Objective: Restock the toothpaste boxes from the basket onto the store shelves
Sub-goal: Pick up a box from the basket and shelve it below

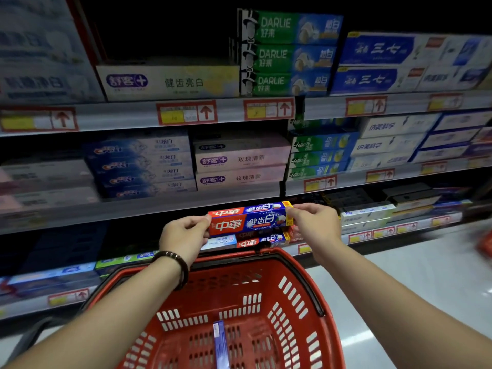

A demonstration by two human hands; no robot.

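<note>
A red and blue toothpaste box is held level in front of the lower shelf, above the far rim of the red basket. My left hand pinches its red left end, and my right hand pinches its yellow right end. Just below it, another box of the same red and blue kind lies on the lower shelf. One bluish-white box stands on edge inside the basket.
Three shelf levels of stacked toothpaste boxes fill the view: green Darlie boxes at the top, Crest boxes in the middle. A dark gap sits above the white box at top centre. White floor lies to the right.
</note>
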